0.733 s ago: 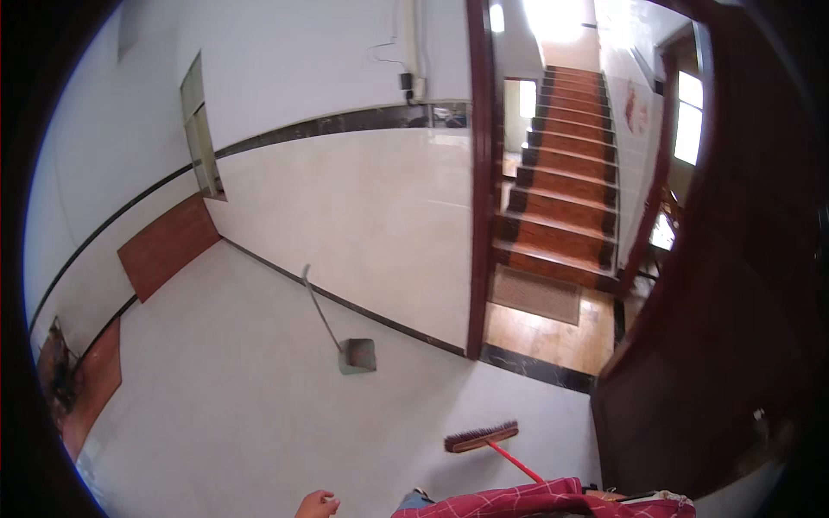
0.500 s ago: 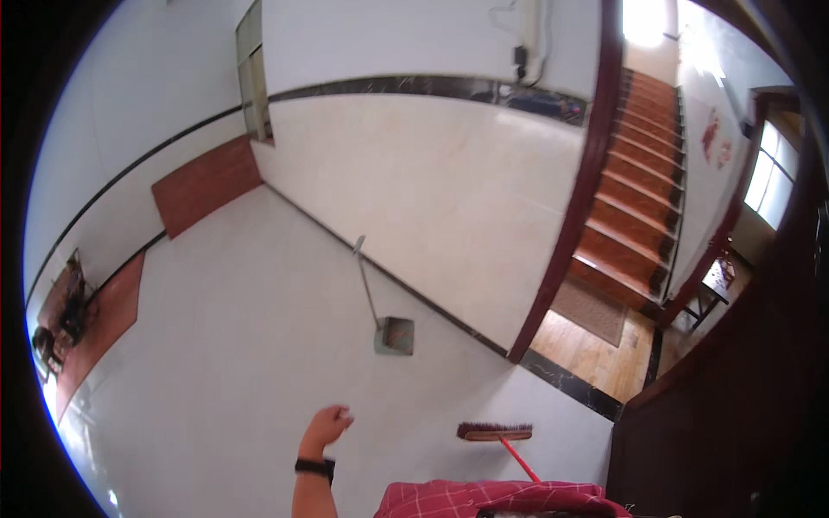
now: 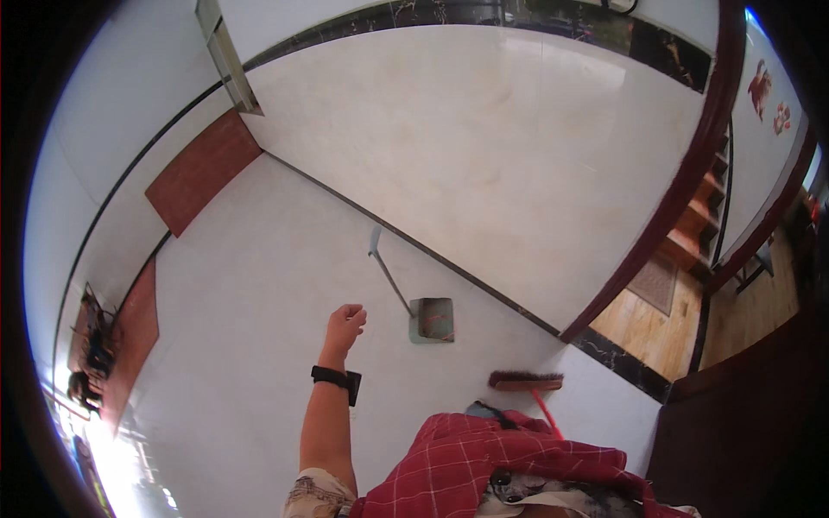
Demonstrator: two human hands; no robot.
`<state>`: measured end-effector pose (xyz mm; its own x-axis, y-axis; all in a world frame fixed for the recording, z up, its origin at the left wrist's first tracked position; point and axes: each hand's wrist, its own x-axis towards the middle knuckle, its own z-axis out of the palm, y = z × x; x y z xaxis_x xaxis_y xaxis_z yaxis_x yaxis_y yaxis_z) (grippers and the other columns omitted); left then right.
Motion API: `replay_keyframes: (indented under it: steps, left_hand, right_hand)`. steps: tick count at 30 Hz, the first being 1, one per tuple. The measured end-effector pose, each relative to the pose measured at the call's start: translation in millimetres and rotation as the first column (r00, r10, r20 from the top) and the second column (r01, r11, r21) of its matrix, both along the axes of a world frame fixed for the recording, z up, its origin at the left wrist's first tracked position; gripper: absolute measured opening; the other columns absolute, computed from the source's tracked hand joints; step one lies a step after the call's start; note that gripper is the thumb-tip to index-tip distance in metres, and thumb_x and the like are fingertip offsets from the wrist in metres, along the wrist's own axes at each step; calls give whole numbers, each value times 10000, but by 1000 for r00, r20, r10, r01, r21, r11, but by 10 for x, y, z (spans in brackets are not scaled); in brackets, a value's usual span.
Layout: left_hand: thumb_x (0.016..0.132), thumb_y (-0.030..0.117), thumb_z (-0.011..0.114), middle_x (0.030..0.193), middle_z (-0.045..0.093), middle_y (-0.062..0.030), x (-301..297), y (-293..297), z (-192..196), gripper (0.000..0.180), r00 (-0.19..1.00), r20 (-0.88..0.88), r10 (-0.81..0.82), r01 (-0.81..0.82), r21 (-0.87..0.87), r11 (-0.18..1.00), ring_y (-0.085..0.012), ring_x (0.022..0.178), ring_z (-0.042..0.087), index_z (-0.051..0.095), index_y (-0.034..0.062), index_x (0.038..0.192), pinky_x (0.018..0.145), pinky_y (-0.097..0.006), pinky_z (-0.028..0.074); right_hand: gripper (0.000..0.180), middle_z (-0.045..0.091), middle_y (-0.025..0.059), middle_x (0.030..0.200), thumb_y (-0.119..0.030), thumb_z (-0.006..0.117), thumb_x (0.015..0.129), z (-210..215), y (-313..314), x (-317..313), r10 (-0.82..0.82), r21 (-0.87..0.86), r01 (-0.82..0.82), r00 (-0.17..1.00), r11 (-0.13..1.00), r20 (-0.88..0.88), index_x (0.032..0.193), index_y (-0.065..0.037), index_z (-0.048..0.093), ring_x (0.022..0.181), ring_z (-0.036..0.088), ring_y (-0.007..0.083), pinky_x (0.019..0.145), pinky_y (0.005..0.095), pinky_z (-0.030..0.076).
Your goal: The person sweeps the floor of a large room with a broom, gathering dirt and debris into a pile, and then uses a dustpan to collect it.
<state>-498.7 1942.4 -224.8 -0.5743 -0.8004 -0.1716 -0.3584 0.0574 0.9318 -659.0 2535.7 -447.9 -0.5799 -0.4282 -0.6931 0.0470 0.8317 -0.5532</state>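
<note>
My left hand [image 3: 347, 325], with a black watch on the wrist, is stretched forward over the floor. Its fingers are curled in a loose fist and no object shows in them. Nearest to it is a long-handled dustpan [image 3: 443, 321], grey-green, whose thin handle leans up to the left, apart from the hand. Some small reddish bits lie in the pan. A broom [image 3: 527, 382] with dark reddish bristles and a red handle rests on the floor to the right. The lower end of its handle goes behind the red checked cloth [image 3: 449, 457]. My right hand is out of sight.
A pale wall [image 3: 466, 138] with a dark base strip runs behind the dustpan. To the right, a dark red door frame [image 3: 661, 246] opens onto a wooden floor, a mat [image 3: 654, 283] and stairs [image 3: 695, 220]. A dark door [image 3: 743, 414] stands at the lower right.
My left hand and forearm have moved forward and further into view. The view has tilted down and turned, so the dustpan and broom appear further right and higher.
</note>
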Motion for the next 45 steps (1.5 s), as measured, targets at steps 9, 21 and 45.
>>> replay_keyframes:
  steps: [9, 21, 45]
  left_hand:
    - [861, 268, 604, 1044, 598, -75, -913, -1543, -245, 454, 992, 113, -58, 58, 8, 998, -157, 908, 573, 520, -8, 1212, 716, -304, 498]
    - [893, 272, 572, 658, 520, -14, -2300, -3173, -1728, 280, 908, 105, -405, 376, 219, 900, -113, 566, 439, 550, 25, 763, 516, -306, 379]
    - [945, 358, 472, 692, 597, -169, -4770, 3250, -3365, 492, 187, -150, -971, 966, -151, 210, -239, 519, 513, 600, -98, 814, 436, -334, 405]
  right_hand:
    - [529, 647, 215, 955, -155, 622, 765, 229, -622, 314, -253, -36, 256, 965, 966, 74, 1274, -101, 487, 900, 627, 322, 745, 397, 479]
    - [605, 625, 189, 805, -141, 575, 778, 1670, -2203, 2210, -854, 247, 821, 516, 515, 63, 1352, -115, 383, 706, 623, 258, 610, 369, 497]
    - [586, 594, 240, 1100, -66, 511, 756, -1840, -2475, 3490, -805, 89, 808, -588, -583, 71, 1331, -59, 399, 1042, 563, 383, 867, 459, 453]
